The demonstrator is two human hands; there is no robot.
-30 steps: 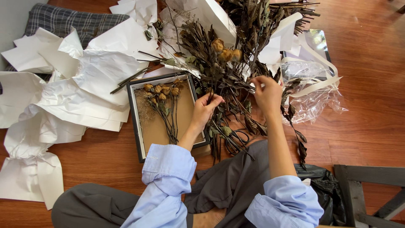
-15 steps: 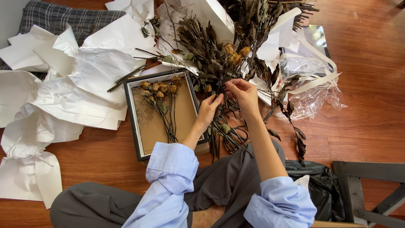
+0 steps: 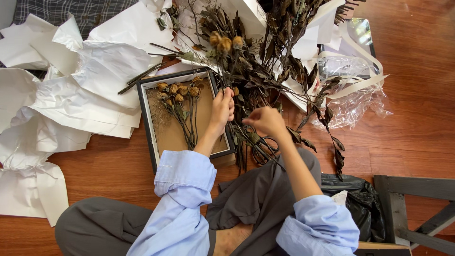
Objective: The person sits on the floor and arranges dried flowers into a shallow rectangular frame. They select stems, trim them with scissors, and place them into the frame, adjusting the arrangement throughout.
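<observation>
A: What am I looking at, biggest first?

B: From my feed: wood floor (image 3: 417, 95), then crumpled white paper (image 3: 80, 90) spread from 9 to 11 o'clock. The dried bouquet (image 3: 256, 71) lies from centre up to 12 o'clock, stems towards the lap. Clear cellophane (image 3: 353, 102) with a white ribbon at 2 o'clock. Black bag (image 3: 355, 199) at 4 o'clock.

A: And the frame?

B: Black shadow-box frame (image 3: 150, 137) just left of centre, brown backing. Small cluster of dried roses (image 3: 179, 92) already laid in it, heads towards 12, stems towards 6.

A: Hands?

B: Left hand (image 3: 222, 108) is at the frame's right edge, fingers curled around bouquet stems; I read it as gripping them. Right hand (image 3: 265, 122) sits just right of it, fingertips pinched narrow on a thin stem or leaf; too small to tell which. Scissors (image 3: 265, 149) lie under the stems at 5 o'clock of the right hand, untouched.

A: Progress?

B: My judgement: partway. Bouquet unwrapped, one cluster placed. Most of the bouquet is still outside the frame, and half the backing is bare.
</observation>
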